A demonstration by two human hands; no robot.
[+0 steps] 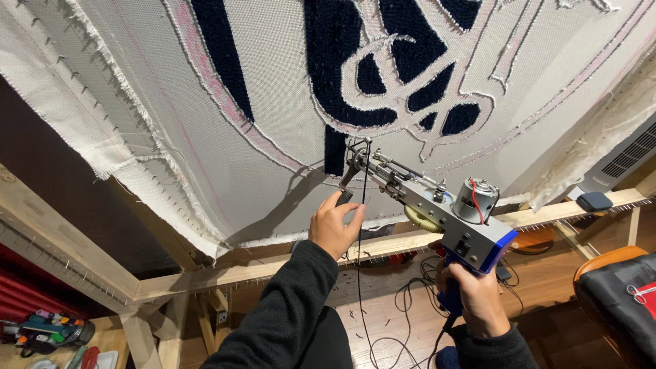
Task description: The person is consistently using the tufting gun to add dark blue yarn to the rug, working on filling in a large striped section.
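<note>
**Tufting gun held against stretched cloth**

Tufting gun (pixel 437 208), a grey metal body with a blue rear end and a small silver motor on top, is held up at a slant in the middle of the view, with its needle end touching the backing cloth (pixel 273 89) just below a narrow dark tufted strip. The right hand (pixel 478 294) is wrapped closed around the blue pistol handle under the rear of the tool, fingers pressed firmly about it. The left hand (pixel 335 225) is raised to the black front handle just behind the needle, with fingers and thumb curled shut on that handle. Both forearms are covered by dark sleeves.

The cloth is stretched over a wooden frame (pixel 273 270) and pinned along rows of small nails on the rails; its frayed edges hang loose at the left and along the lower rail. A dark navy tufted pattern (pixel 383 68) of curved shapes is seen on the cloth above the needle, edged by pale outlines and pink drawn lines. A thin black yarn (pixel 360 273) is seen running down from the front of the gun towards the floor, where black cables (pixel 410 301) lie in loops on the wooden boards. At the right edge an orange and black chair (pixel 615 287) is partly seen, and a white slatted appliance stands behind the frame's corner. Coloured items on a low surface are seen at the lower left, too small to tell apart
</note>
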